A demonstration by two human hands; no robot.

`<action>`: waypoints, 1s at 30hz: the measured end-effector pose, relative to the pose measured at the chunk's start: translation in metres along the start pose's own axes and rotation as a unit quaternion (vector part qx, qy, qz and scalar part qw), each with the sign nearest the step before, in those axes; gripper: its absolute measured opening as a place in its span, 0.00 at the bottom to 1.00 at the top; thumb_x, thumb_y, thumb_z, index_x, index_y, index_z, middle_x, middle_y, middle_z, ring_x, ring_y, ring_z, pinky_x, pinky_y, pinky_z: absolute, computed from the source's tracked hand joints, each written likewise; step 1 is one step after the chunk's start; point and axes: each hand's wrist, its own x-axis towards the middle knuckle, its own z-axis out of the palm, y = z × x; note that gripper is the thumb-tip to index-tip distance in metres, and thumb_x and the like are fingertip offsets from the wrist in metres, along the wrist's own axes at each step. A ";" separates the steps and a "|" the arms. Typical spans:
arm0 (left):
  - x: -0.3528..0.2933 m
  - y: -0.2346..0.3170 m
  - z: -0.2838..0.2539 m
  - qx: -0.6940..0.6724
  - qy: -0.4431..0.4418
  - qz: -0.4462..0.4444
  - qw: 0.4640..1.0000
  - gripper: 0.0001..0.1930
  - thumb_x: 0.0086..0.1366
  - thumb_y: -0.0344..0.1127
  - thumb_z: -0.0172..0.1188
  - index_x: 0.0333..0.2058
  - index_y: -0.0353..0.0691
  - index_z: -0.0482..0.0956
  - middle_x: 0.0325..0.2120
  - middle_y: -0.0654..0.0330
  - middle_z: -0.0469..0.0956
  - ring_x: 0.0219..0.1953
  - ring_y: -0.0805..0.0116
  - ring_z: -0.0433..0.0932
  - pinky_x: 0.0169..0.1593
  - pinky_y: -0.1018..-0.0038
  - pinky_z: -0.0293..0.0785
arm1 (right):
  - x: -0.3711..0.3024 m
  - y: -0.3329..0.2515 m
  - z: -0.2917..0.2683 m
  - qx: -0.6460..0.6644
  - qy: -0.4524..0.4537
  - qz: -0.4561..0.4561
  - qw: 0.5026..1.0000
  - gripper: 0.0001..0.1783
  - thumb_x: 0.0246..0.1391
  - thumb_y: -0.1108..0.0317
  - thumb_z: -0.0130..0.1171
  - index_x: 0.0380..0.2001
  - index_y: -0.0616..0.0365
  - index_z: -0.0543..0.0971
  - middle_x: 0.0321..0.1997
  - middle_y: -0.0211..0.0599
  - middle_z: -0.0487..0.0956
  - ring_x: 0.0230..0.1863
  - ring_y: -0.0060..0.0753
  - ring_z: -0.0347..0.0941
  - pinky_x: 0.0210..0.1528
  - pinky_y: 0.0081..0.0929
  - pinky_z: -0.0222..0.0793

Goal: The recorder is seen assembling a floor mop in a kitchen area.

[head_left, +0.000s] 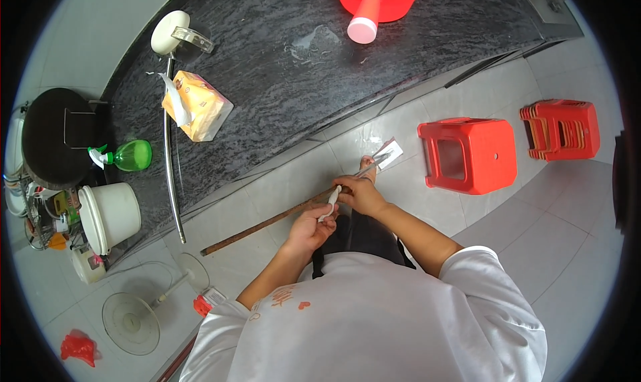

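Note:
My left hand [311,228] is closed on the lower end of a twisted white strip [331,204], which looks like tissue or cloth. The strip's upper end meets my right hand [362,195], whose fingers are closed around a long brown wooden pole [267,222]. From there the pole slants down to the left, passing behind my left fingers. Beyond my right fingers a thin grey rod [374,167] runs on toward a flat white rectangular piece [391,154]. Whether the rod is fixed to that piece, I cannot tell. My bare foot shows partly beside it.
Ahead runs a dark marbled counter [267,68] with a red dipper [377,1], a tissue box [198,106] and a green spray bottle [133,155]. A red stool [491,156] and stacked red stools [579,129] stand right. A fan [131,322] is at lower left.

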 end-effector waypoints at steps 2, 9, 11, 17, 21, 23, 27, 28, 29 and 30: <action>0.004 -0.010 0.000 0.221 0.091 0.191 0.952 0.07 0.56 0.23 0.59 0.34 0.35 0.72 0.31 0.55 0.75 0.25 0.74 0.68 0.29 0.79 0.68 | 0.003 0.007 0.001 0.148 -0.072 0.081 0.983 0.16 0.47 0.71 0.60 0.42 0.58 0.76 0.33 0.35 0.79 0.36 0.33 0.75 0.55 0.29 0.56; 0.019 -0.022 -0.011 0.579 0.134 0.585 0.552 0.06 0.52 0.24 0.61 0.27 0.38 0.72 0.28 0.59 0.76 0.28 0.71 0.72 0.34 0.73 0.70 | 0.021 0.010 -0.011 0.079 -0.096 -0.016 0.992 0.16 0.53 0.71 0.54 0.46 0.59 0.75 0.37 0.37 0.77 0.41 0.31 0.73 0.48 0.25 0.65; 0.011 -0.019 -0.001 0.669 0.097 0.611 0.411 0.07 0.49 0.25 0.61 0.27 0.39 0.73 0.27 0.56 0.75 0.31 0.56 0.74 0.36 0.69 0.70 | 0.023 0.013 -0.014 0.126 -0.129 0.015 0.984 0.16 0.54 0.71 0.54 0.46 0.59 0.75 0.39 0.38 0.78 0.43 0.31 0.72 0.48 0.25 0.64; 0.007 -0.022 0.020 0.410 0.116 0.355 0.832 0.04 0.59 0.26 0.58 0.29 0.37 0.71 0.28 0.58 0.76 0.32 0.70 0.76 0.37 0.76 0.76 | 0.030 0.012 -0.018 0.194 -0.133 0.104 0.966 0.15 0.53 0.72 0.54 0.46 0.58 0.76 0.37 0.34 0.78 0.38 0.24 0.72 0.44 0.21 0.66; 0.003 -0.012 0.029 0.153 0.085 0.244 0.954 0.04 0.60 0.27 0.57 0.30 0.37 0.70 0.26 0.59 0.75 0.27 0.72 0.75 0.35 0.79 0.78 | 0.034 0.001 -0.025 0.180 -0.136 0.137 0.965 0.14 0.52 0.70 0.56 0.43 0.60 0.77 0.37 0.37 0.79 0.38 0.26 0.73 0.44 0.22 0.67; 0.009 -0.008 0.029 0.114 0.110 0.167 0.973 0.05 0.59 0.27 0.59 0.29 0.35 0.71 0.24 0.60 0.75 0.23 0.72 0.74 0.33 0.80 0.76 | 0.035 0.004 -0.025 0.181 -0.140 0.155 0.961 0.14 0.52 0.71 0.55 0.43 0.60 0.77 0.34 0.36 0.79 0.36 0.24 0.73 0.42 0.21 0.67; 0.012 -0.014 0.030 0.209 0.118 0.262 0.935 0.05 0.57 0.26 0.61 0.29 0.35 0.73 0.23 0.60 0.75 0.23 0.73 0.73 0.31 0.82 0.73 | 0.035 0.013 -0.022 0.174 -0.150 0.162 0.960 0.14 0.52 0.74 0.53 0.43 0.61 0.77 0.30 0.33 0.77 0.32 0.20 0.72 0.40 0.18 0.67; 0.014 -0.016 0.029 0.235 0.123 0.303 0.915 0.05 0.56 0.26 0.61 0.29 0.35 0.73 0.23 0.61 0.75 0.23 0.75 0.73 0.30 0.82 0.71 | 0.037 0.014 -0.021 0.145 -0.157 0.175 0.961 0.14 0.51 0.74 0.52 0.42 0.62 0.78 0.29 0.33 0.77 0.31 0.21 0.73 0.39 0.18 0.68; 0.016 -0.019 0.028 0.261 0.127 0.343 0.893 0.05 0.56 0.25 0.62 0.28 0.36 0.74 0.24 0.61 0.75 0.24 0.76 0.73 0.29 0.82 0.69 | 0.040 0.016 -0.021 0.116 -0.163 0.188 0.962 0.14 0.51 0.74 0.52 0.42 0.62 0.78 0.27 0.34 0.77 0.29 0.21 0.73 0.38 0.19 0.69; 0.018 -0.022 0.028 0.257 0.127 0.343 0.894 0.05 0.56 0.25 0.62 0.28 0.36 0.74 0.24 0.61 0.75 0.24 0.76 0.73 0.29 0.82 0.69 | 0.043 0.018 -0.023 0.113 -0.165 0.188 0.962 0.14 0.51 0.74 0.52 0.42 0.62 0.78 0.27 0.34 0.77 0.29 0.21 0.73 0.38 0.19 0.69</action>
